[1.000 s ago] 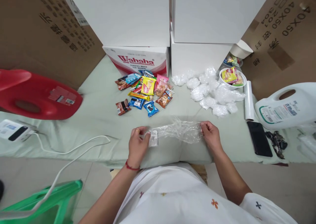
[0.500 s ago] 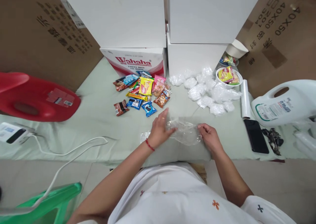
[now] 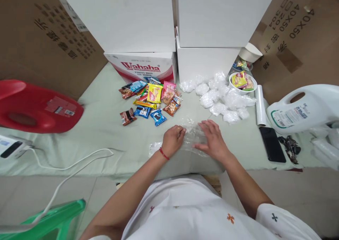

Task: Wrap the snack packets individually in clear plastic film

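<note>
One thin, crinkled sheet of clear plastic film (image 3: 193, 137), glossy and see-through, lies between the two hands on the softly wrinkled green cloth (image 3: 100, 109). The left hand (image 3: 172, 140) is curled closed, pinching the film's left edge; the right hand (image 3: 214, 141) is open, fingers and thumb spread at the film's right side. Beyond lie shiny, pillow-shaped snack packets (image 3: 154, 93) and puffy, crumpled plastic bundles (image 3: 210, 98).
</note>
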A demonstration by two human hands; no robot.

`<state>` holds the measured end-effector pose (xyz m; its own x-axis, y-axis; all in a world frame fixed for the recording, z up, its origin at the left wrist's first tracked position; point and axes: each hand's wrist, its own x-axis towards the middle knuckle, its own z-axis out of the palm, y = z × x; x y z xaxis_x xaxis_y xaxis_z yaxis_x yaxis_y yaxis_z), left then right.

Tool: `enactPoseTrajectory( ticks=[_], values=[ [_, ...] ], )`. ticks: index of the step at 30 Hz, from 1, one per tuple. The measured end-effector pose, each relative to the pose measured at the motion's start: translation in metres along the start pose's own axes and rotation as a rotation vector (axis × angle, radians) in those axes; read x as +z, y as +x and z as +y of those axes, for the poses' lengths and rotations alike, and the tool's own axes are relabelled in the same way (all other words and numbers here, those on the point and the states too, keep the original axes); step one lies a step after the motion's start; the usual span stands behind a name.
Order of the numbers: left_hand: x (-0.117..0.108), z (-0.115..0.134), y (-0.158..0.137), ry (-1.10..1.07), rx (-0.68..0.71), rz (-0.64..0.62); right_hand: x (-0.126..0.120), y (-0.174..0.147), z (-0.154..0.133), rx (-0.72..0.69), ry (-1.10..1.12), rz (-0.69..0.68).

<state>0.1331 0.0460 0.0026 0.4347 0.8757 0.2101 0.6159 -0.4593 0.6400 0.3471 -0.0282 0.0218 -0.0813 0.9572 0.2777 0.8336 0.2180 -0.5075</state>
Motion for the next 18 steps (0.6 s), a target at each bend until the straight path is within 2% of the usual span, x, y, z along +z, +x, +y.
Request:
enactPoseTrajectory(
  ticks=[3, 7, 10, 14, 18],
  values=[
    [-0.005, 0.004, -0.006, -0.054, -0.050, 0.034, 0.012, 0.017, -0.002, 0.087, 0.103, 0.063],
    [-0.016, -0.010, -0.018, -0.221, -0.277, 0.165, 0.013, 0.021, 0.011, 0.416, 0.441, 0.182],
    [-0.019, -0.016, -0.025, -0.331, -0.392, 0.127, 0.010, 0.015, 0.020, 0.598, 0.560, 0.166],
    [-0.011, -0.013, -0.018, -0.227, -0.348, 0.109, 0.013, 0.006, 0.021, 0.632, 0.591, 0.077],
    [-0.009, -0.024, -0.002, -0.231, -0.461, 0.093, 0.014, 0.000, 0.032, 0.623, 0.537, 0.078]
  ],
)
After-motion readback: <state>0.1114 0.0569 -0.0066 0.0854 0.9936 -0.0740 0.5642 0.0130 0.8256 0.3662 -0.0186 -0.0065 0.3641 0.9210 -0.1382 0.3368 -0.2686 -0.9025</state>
